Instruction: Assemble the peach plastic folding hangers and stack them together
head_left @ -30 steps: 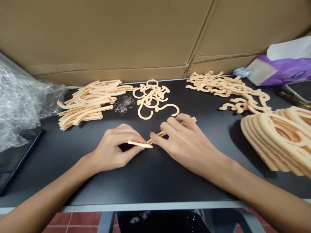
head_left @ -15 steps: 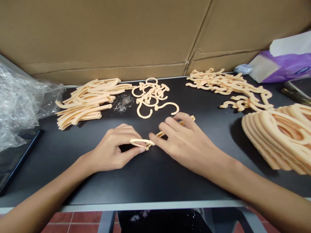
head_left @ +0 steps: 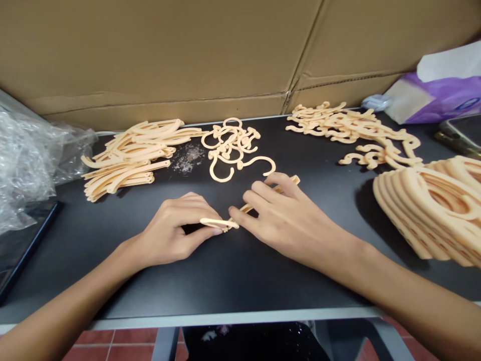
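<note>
My left hand [head_left: 184, 225] is closed, thumb and fingers pinching pale peach plastic parts in front of me. Out of that pinch sticks a thin curved piece [head_left: 216, 222], seen nearly edge-on, which looks like a hanger hook. My right hand [head_left: 280, 215] wraps over a long, narrow hanger arm [head_left: 296, 180]; one end shows past the fingers, and its inner end runs to the left fingertips. The right thumb tip is beside the curved piece. Fingers hide how the parts meet.
On the black table [head_left: 233, 281] lie a pile of hanger arms [head_left: 131, 155], loose hooks [head_left: 231, 145], wavy pieces [head_left: 353, 130] and stacked peach frames [head_left: 424, 205]. Clear plastic wrap [head_left: 33, 160] and a dark flat device [head_left: 26, 240] are left. A purple tissue pack [head_left: 436, 98] stands back right, before cardboard [head_left: 169, 55].
The curved piece has turned so that it shows flatter, its loop almost closed to view. Both hands keep nearly the same place and grip.
</note>
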`<control>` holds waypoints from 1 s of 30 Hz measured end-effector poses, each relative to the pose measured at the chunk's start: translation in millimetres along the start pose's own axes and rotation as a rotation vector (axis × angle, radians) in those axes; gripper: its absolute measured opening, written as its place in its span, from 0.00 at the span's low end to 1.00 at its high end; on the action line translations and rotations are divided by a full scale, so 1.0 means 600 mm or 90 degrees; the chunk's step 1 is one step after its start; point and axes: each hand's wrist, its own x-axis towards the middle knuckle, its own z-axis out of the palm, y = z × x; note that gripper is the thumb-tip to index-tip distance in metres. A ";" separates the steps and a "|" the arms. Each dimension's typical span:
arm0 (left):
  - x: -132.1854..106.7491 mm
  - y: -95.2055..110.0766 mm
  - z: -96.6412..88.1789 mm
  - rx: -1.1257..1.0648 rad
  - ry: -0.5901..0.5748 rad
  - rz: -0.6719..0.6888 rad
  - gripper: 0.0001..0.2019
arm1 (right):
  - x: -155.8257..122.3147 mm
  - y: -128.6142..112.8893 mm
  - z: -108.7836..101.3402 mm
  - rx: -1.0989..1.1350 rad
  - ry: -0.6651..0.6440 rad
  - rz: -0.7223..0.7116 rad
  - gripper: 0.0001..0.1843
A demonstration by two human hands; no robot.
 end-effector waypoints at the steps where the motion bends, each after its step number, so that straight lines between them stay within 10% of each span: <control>1: 0.000 0.000 -0.001 -0.004 -0.004 0.000 0.08 | 0.000 0.000 0.000 0.002 0.001 -0.004 0.20; 30: 0.000 -0.008 0.005 0.084 0.066 0.044 0.05 | 0.000 -0.007 0.012 -0.025 0.059 -0.013 0.19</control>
